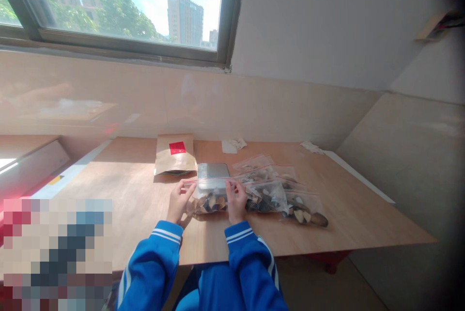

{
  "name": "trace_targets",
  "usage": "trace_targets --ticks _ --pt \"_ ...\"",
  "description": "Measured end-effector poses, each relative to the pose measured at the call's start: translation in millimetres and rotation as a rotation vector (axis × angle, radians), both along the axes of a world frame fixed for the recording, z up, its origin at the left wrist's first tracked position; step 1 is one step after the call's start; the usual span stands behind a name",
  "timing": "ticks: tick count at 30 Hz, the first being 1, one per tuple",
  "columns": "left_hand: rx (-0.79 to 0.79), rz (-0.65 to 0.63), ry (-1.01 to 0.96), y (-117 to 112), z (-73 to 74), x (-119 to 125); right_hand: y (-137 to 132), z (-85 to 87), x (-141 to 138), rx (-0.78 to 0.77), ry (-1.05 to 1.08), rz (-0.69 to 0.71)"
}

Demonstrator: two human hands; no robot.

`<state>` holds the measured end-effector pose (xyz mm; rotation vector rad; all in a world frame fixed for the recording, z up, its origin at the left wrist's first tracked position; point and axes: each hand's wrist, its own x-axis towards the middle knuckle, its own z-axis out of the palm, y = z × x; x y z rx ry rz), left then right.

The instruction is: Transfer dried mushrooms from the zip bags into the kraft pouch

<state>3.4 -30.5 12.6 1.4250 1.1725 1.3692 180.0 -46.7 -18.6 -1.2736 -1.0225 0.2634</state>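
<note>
Between my two hands is a clear zip bag (210, 202) with brown and dark dried pieces in its lower part, perhaps mushroom slices. My left hand (178, 201) pinches the left end of its red-lined top edge. At the right end of that edge, my right hand (237, 200) pinches the plastic with thumb and fingers. Just behind the bag lies a flat silver scale or metal tin (213, 171), partly seen through the plastic. Several similar filled zip bags (267, 197) overlap to the right of my right hand.
A kraft paper pouch (175, 156) with a red label stands at the back left of the wooden table (348, 194). Crumpled white paper (233, 146) lies near the wall, and more white scraps (311, 147) lie farther right. A window is above.
</note>
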Motion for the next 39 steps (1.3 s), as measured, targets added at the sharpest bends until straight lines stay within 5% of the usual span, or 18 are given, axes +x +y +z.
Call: trace_targets --ticks 19,27,39 --pt "0.04 0.063 -0.002 4.3 -3.6 -4.9 2.6 -2.5 3.2 -0.04 0.187 0.141" --pt "0.21 0.127 0.325 -0.1 -11.0 -5.6 -0.4 -3.2 2.4 -0.049 0.311 0.282" --pt "0.276 0.184 0.347 -1.6 -11.0 -5.6 2.5 -6.6 -1.5 -0.076 0.309 0.294"
